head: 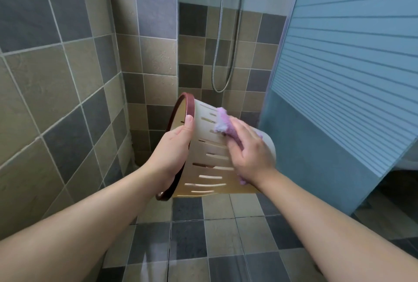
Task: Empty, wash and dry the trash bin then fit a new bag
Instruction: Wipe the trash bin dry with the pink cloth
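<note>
A cream trash bin (211,169) with slotted walls and a dark red rim (185,103) is held on its side in mid-air, its mouth facing left. My left hand (174,148) grips it at the rim, thumb on the outer wall. My right hand (248,152) presses a purple cloth (222,121) flat against the bin's outer wall near its base. The bin's inside and its bottom are hidden from view.
Tiled walls (67,78) close in on the left and behind. A metal shower hose (220,55) hangs at the back. A blue striped shower panel (339,78) stands on the right. Grey and beige floor tiles (214,236) lie below, some wet.
</note>
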